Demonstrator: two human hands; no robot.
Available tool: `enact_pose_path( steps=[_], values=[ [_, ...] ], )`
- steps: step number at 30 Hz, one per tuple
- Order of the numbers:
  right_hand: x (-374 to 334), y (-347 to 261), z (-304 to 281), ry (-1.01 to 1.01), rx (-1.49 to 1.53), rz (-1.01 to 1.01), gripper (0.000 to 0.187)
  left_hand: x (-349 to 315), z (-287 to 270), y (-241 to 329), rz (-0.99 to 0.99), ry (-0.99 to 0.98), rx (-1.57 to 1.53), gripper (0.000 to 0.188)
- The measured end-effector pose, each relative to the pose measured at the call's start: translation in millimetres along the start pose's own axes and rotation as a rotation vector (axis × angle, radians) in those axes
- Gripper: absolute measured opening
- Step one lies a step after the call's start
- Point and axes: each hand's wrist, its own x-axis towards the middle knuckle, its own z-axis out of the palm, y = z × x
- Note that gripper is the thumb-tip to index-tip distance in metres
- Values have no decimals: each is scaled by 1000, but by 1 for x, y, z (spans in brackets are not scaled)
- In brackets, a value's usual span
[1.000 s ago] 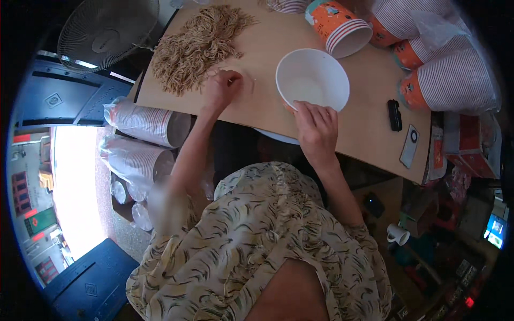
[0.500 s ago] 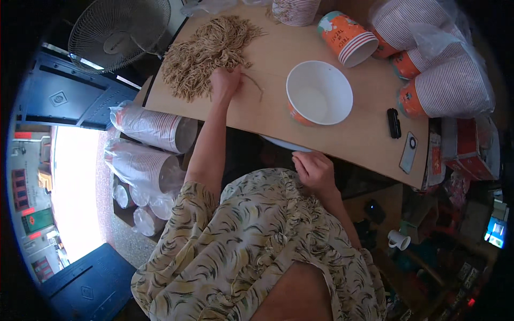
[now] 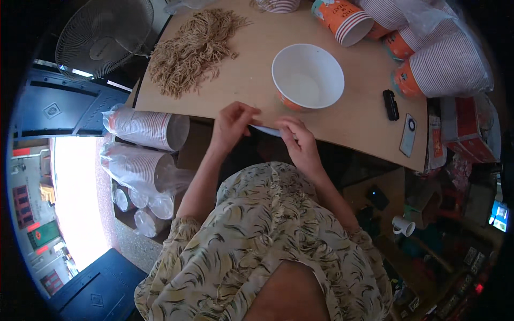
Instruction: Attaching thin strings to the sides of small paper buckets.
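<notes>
My left hand (image 3: 231, 127) is at the table's front edge, fingers bent together in a pinch; what they hold, if anything, is too small to make out. Just to its right, my right hand (image 3: 299, 142) is also pinched, its fingertips pointing toward the left hand. Between them, below the table edge, part of a pale white rim or sheet (image 3: 266, 130) shows. A large white-lined paper bucket (image 3: 308, 77) with an orange outside stands upright beyond my right hand. A heap of tan twisted cords (image 3: 187, 56) lies at the table's far left, apart from my hands.
Orange paper buckets (image 3: 342, 21) and plastic-wrapped bucket stacks (image 3: 450, 67) line the table's far right. A black object (image 3: 391, 105) and a phone (image 3: 407, 136) lie near the right edge. More wrapped stacks (image 3: 144, 128) sit left below the table; a fan (image 3: 104, 40) stands beyond.
My left hand has left the cord heap and come back to the table's front edge. My right hand has moved slightly up and left, toward it. The view has shifted slightly.
</notes>
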Motion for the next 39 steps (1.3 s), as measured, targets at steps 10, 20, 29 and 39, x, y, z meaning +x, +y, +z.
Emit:
enact_pose_path(
  steps=[10,20,29,39],
  values=[
    [-2,14,14,-37,222,262,22,-45,45,-8,34,-105,198,19],
    [-37,-19,-32,-133,141,339,19,-5,47,-22,-276,-423,-741,25],
    [-77,13,-63,-312,91,628,19,-2,53,-4,-185,-245,-692,18],
    [-33,-21,-50,133,-8,175,24,-29,77,5,-75,-328,-322,18]
  ],
)
